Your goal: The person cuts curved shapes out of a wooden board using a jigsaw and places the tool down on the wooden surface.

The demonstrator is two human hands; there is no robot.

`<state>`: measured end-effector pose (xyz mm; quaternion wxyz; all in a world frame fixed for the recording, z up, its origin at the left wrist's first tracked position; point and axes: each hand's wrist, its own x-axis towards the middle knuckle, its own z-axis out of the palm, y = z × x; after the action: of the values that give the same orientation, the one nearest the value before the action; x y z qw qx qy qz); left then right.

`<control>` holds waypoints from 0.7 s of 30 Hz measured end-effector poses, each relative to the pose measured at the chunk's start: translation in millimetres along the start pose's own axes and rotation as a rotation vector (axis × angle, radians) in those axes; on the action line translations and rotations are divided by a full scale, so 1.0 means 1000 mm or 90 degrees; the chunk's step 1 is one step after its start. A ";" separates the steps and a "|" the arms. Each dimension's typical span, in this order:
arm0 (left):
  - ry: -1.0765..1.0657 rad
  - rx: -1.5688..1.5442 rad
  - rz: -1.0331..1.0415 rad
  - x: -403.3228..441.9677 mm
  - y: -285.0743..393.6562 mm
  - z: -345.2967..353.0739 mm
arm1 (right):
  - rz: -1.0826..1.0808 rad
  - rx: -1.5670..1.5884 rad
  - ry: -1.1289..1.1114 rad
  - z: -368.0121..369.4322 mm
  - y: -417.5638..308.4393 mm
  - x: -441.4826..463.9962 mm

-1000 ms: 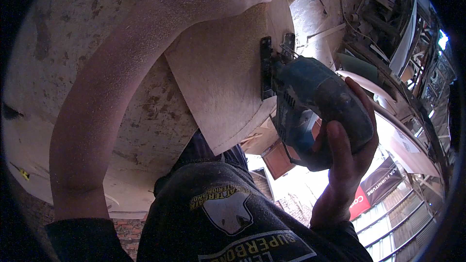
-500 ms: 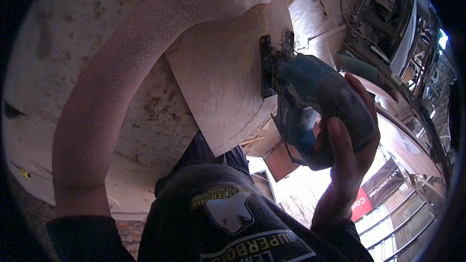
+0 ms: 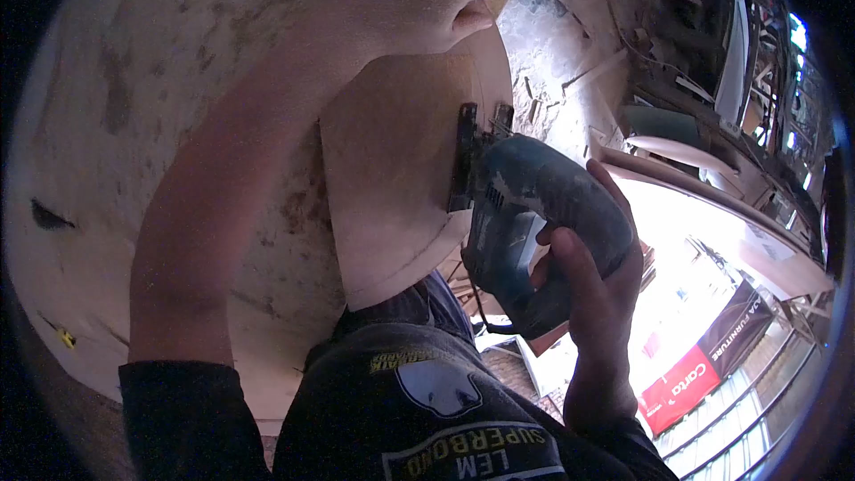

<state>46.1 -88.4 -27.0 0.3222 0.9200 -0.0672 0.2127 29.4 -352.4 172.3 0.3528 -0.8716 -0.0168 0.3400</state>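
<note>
My right hand (image 3: 592, 272) is closed around the handle of a dusty blue-green jigsaw (image 3: 557, 187). The tool's dark metal shoe (image 3: 464, 156) sits at the curved edge of a thin plywood piece (image 3: 392, 160), along a pencil-like curved line. Farther up, my left hand (image 3: 427, 9) bears down on the same piece near its curved edge, fingers curled and thumb tucked in; its fingertips are partly hidden. The blade itself cannot be made out. Beneath the plywood piece lies a larger, stained wooden board (image 3: 98, 142).
Wood scraps and offcuts (image 3: 704, 62) are heaped at the upper right. Bright floor (image 3: 561, 62) shows beyond the curved edge. A red banner (image 3: 681, 387) stands by metal bars at lower right. A small yellow object (image 3: 67, 338) lies at the far left.
The whole view has shifted. The jigsaw and plywood piece appear lower and farther left, and more of my left hand's curled fingers shows. My right hand keeps its hold on the jigsaw.
</note>
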 end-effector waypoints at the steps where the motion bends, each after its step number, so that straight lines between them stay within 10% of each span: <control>1: 0.002 -0.008 0.008 0.004 0.000 0.004 | 0.009 0.029 0.021 0.000 0.003 -0.003; 5: 0.019 -0.107 -0.120 0.007 -0.002 0.022 | 0.045 0.069 0.058 0.006 0.000 -0.006; 8: 0.236 0.212 -0.289 0.003 0.005 0.022 | -0.017 -0.016 0.065 0.005 0.010 -0.005; 21: 0.203 0.085 -0.292 0.009 -0.002 0.014 | -0.040 -0.023 0.059 0.007 0.002 -0.004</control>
<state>59.1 -95.3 -33.9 0.3073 0.8852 0.2084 0.2804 22.0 -350.6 169.4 0.3477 -0.8917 -0.0340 0.2879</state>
